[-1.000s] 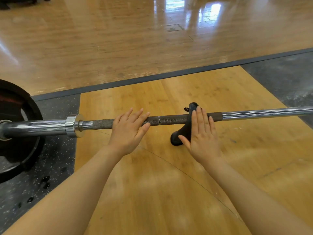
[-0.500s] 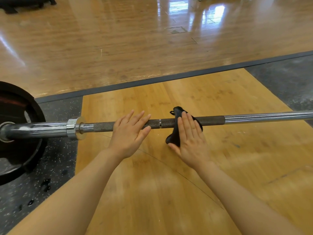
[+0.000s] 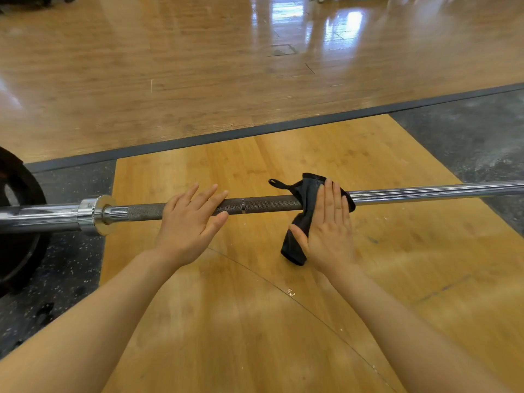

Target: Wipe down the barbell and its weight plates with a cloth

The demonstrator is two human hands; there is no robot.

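Note:
A steel barbell [image 3: 266, 205] runs left to right across a wooden lifting platform, with a dark knurled stretch in the middle and a chrome collar [image 3: 97, 214] at the left. A black weight plate [image 3: 19, 231] sits on its left end, partly cut off by the frame. My left hand [image 3: 190, 225] rests flat on the knurled part with straight fingers. My right hand [image 3: 329, 228] presses a black cloth [image 3: 303, 199] onto the bar with straight fingers, where knurling meets smooth steel. The cloth drapes over the bar and hangs down in front.
The wooden platform [image 3: 255, 321] lies under the bar, flanked by speckled black rubber mats [image 3: 65, 268] on both sides. A dark border strip [image 3: 255, 131] separates it from the glossy wood floor behind.
My right hand has slid the cloth to the right along the bar, after moving it left half a second earlier. My left hand has stayed in place on the knurling.

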